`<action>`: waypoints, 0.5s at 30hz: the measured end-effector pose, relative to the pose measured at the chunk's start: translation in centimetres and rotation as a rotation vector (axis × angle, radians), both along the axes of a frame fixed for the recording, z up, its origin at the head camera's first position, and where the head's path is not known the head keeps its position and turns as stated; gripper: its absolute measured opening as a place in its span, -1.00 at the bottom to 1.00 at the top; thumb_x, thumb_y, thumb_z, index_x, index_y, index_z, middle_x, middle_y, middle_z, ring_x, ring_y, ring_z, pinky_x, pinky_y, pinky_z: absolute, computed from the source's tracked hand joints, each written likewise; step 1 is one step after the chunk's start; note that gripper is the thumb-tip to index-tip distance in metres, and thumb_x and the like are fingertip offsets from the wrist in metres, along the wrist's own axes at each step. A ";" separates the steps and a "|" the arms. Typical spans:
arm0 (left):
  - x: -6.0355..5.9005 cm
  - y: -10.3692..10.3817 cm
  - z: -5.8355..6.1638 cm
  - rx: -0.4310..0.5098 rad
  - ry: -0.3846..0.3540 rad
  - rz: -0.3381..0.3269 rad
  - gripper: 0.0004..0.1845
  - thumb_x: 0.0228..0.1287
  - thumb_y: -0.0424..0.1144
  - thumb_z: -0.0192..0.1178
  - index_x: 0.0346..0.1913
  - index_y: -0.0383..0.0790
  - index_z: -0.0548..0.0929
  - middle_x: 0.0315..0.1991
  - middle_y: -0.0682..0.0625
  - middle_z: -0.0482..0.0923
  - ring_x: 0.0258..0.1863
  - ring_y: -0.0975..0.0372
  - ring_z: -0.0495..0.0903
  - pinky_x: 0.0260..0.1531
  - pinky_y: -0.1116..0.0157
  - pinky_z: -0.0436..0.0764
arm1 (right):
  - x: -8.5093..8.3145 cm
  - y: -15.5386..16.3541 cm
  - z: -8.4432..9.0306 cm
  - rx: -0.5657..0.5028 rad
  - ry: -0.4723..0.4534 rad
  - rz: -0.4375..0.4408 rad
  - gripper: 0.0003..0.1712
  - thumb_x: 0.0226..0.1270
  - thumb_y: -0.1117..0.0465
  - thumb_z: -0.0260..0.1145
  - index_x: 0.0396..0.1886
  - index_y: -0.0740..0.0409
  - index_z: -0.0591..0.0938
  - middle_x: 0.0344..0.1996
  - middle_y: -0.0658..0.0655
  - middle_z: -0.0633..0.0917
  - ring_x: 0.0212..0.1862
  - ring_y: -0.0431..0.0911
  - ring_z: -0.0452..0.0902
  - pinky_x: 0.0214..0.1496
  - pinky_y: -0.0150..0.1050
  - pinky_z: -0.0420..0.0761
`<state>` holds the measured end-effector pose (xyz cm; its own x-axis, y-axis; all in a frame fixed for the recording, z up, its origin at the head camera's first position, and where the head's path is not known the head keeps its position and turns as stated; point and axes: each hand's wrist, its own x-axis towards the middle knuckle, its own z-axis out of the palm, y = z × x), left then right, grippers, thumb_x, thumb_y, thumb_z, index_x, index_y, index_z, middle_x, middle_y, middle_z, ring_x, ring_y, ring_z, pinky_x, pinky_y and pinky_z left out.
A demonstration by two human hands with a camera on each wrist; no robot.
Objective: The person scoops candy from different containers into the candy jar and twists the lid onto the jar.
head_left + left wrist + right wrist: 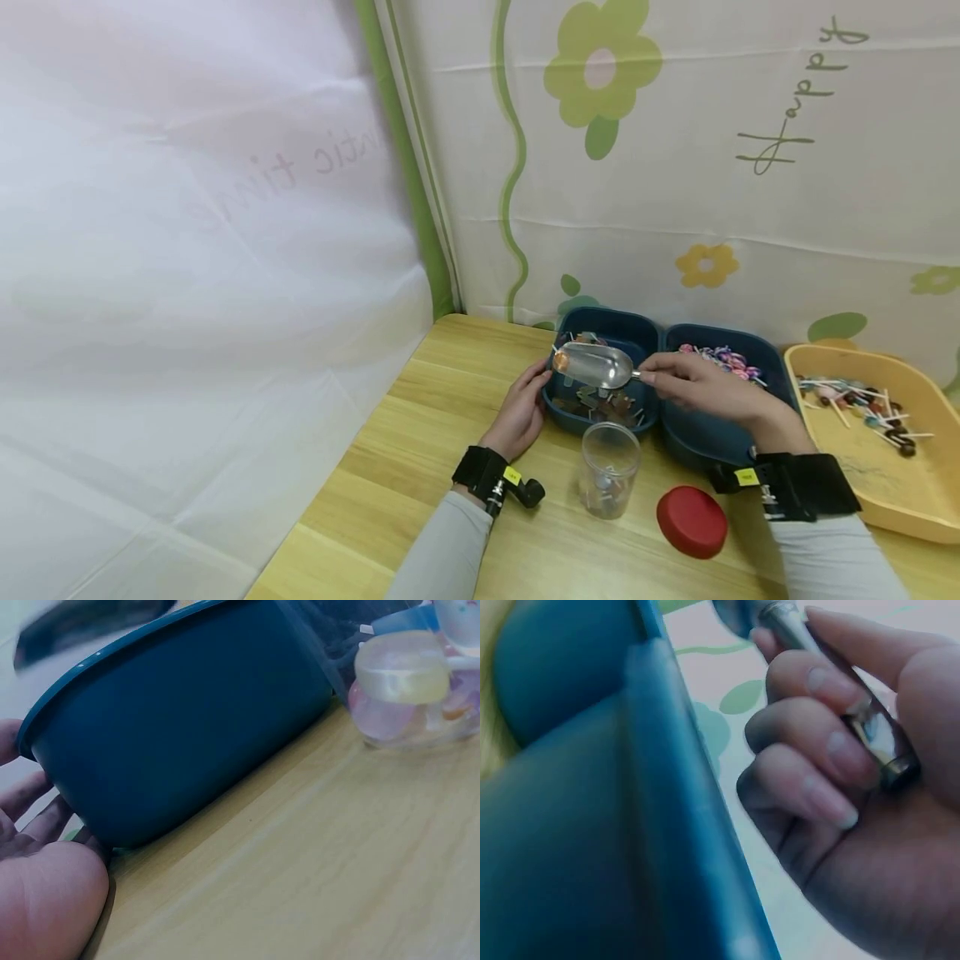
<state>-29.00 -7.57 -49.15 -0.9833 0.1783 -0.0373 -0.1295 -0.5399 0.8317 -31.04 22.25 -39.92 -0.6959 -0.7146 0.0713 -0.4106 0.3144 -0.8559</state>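
My right hand [697,387] grips the handle [874,727] of a metal scoop [596,365], fingers curled round it. The scoop is over the left dark blue bin [633,329], with an orange piece of candy [560,361] at its front end. Loose wrapped candies [600,404] lie in that bin. My left hand [520,412] rests against the bin's left side; in the left wrist view its fingers [26,795] touch the outer wall. In front of the bin stands a clear plastic cup [611,471] with some candies in its bottom.
A red lid [692,522] lies right of the cup. Beside the left bin is a second blue bin [686,429] with pink and purple lollipops [723,360]. A yellow tray [885,487] with lollipops [862,408] stands at far right. A patterned curtain [637,208] hangs behind the table.
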 end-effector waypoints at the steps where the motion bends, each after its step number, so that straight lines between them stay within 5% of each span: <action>1: 0.0 0.0 0.0 0.002 0.001 -0.002 -0.51 0.65 -0.28 -0.07 0.54 -0.24 0.29 0.54 -0.13 0.21 0.52 0.05 0.20 0.52 0.09 0.14 | 0.0 0.2 0.2 -0.025 0.000 0.010 -0.79 0.66 0.25 0.07 0.03 0.21 0.60 -0.60 0.12 0.39 -0.62 0.00 0.29 -0.56 -0.16 0.40; 6: 0.1 0.1 0.1 0.006 -0.012 -0.004 -0.50 0.64 -0.27 -0.04 0.53 -0.23 0.30 0.56 -0.16 0.16 0.54 0.02 0.16 0.52 0.09 0.13 | 0.7 1.3 2.0 -0.118 0.070 0.054 -0.75 0.66 0.38 -0.02 0.06 0.24 0.59 -0.64 0.15 0.37 -0.67 0.01 0.28 -0.65 -0.13 0.39; 15: 0.0 0.0 0.1 0.019 -0.021 -0.005 -0.53 0.65 -0.29 -0.05 0.51 -0.22 0.33 0.56 -0.21 0.15 0.55 -0.02 0.14 0.53 0.07 0.12 | 3.8 3.3 6.7 -0.106 0.211 0.013 -0.66 0.59 0.49 0.00 0.08 0.17 0.63 -0.63 0.06 0.40 -0.66 -0.09 0.32 -0.67 -0.24 0.39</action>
<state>-28.95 -7.55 -49.02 -0.9814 0.1840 -0.0541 -0.1491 -0.5547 0.8186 -27.21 25.53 -33.20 -0.6486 -0.7042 0.2889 -0.5870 0.2211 -0.7788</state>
